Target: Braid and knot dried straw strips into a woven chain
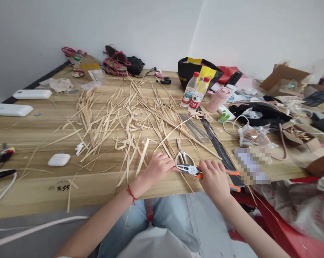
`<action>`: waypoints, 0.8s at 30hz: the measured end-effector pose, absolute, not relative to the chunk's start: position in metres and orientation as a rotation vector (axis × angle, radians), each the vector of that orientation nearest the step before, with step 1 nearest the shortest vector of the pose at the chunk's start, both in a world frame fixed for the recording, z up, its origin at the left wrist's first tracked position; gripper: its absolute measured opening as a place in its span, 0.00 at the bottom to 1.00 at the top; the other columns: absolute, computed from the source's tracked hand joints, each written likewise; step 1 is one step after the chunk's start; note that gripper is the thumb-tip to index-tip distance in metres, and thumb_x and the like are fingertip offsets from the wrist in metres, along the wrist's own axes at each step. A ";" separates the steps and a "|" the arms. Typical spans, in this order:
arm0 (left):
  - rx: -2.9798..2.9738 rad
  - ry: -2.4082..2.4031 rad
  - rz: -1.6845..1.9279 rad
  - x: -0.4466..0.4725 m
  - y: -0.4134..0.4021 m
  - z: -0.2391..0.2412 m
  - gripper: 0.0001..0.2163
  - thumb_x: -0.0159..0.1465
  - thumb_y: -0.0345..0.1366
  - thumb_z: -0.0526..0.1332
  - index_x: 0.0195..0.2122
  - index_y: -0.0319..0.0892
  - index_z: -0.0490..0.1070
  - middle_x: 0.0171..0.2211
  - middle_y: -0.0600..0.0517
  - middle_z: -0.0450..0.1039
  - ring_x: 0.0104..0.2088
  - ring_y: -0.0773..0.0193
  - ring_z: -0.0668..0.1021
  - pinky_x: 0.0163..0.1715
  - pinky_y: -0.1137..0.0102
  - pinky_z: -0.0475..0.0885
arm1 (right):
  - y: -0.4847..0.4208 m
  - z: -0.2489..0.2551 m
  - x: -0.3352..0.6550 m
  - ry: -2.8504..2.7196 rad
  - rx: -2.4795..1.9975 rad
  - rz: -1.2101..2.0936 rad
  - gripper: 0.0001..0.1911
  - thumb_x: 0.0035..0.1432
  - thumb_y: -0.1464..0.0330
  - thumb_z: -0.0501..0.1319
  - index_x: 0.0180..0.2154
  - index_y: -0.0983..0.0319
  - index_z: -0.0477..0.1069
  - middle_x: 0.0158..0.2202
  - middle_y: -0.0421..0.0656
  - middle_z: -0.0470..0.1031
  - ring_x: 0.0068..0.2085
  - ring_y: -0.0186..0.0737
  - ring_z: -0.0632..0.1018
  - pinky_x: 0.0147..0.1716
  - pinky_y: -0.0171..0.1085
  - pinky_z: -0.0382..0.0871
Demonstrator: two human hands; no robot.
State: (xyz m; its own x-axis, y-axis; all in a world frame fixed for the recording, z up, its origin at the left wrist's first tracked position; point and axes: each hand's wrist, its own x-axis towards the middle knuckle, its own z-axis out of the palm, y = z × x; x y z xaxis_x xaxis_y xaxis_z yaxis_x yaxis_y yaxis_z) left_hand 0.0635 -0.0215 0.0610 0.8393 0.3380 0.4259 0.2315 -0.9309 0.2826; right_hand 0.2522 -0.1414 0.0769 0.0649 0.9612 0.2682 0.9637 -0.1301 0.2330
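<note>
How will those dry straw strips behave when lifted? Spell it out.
The straw strips are probably light and springy: they are thin, and several arch off the table. Likely brittle, since short broken bits lie among them. Tangled in a heap, one may drag others.

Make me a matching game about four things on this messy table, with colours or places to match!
Things:
1. pliers
2. small white case
3. water bottles
4. tumbler

Matches:
a. pink all over
b. red caps
c. gripped in the right hand
d. lying on the table, far left of both hands

Pairs: 1-c, 2-d, 3-b, 4-a
</note>
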 end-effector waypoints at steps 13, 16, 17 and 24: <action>2.788 0.454 0.703 0.067 -0.021 0.056 0.16 0.66 0.41 0.49 0.25 0.39 0.66 0.24 0.53 0.68 0.27 0.66 0.67 0.32 0.68 0.59 | -0.150 0.074 0.245 -1.978 -2.422 -0.554 0.08 0.46 0.79 0.55 0.27 0.62 0.63 0.25 0.42 0.68 0.31 0.43 0.65 0.33 0.39 0.50; 2.776 0.433 0.697 0.068 -0.021 0.056 0.16 0.66 0.40 0.49 0.25 0.39 0.66 0.24 0.53 0.68 0.28 0.66 0.67 0.32 0.68 0.60 | -0.151 0.075 0.244 -1.967 -2.435 -0.532 0.08 0.45 0.79 0.55 0.28 0.62 0.63 0.26 0.42 0.68 0.31 0.43 0.65 0.34 0.39 0.51; 2.770 0.419 0.699 0.068 -0.020 0.057 0.15 0.66 0.40 0.49 0.25 0.39 0.66 0.24 0.53 0.68 0.28 0.66 0.67 0.32 0.68 0.60 | -0.151 0.076 0.244 -1.966 -2.437 -0.523 0.08 0.45 0.79 0.55 0.28 0.62 0.63 0.26 0.42 0.67 0.31 0.43 0.65 0.35 0.39 0.51; 2.617 0.425 0.757 0.065 -0.015 0.059 0.14 0.63 0.45 0.53 0.28 0.40 0.66 0.28 0.52 0.69 0.32 0.65 0.69 0.36 0.68 0.63 | -0.149 0.085 0.240 -1.947 -2.494 -0.472 0.11 0.42 0.80 0.55 0.30 0.62 0.63 0.29 0.44 0.65 0.35 0.45 0.64 0.38 0.39 0.53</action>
State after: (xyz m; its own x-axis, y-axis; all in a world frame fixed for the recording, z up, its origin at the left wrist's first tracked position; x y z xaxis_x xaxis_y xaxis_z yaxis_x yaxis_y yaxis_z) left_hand 0.0646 -0.0151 0.0593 0.8089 0.3848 0.4445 0.1787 -0.8812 0.4376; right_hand 0.2402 -0.1494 0.0851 0.2164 0.9566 0.1951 0.9398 -0.2583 0.2238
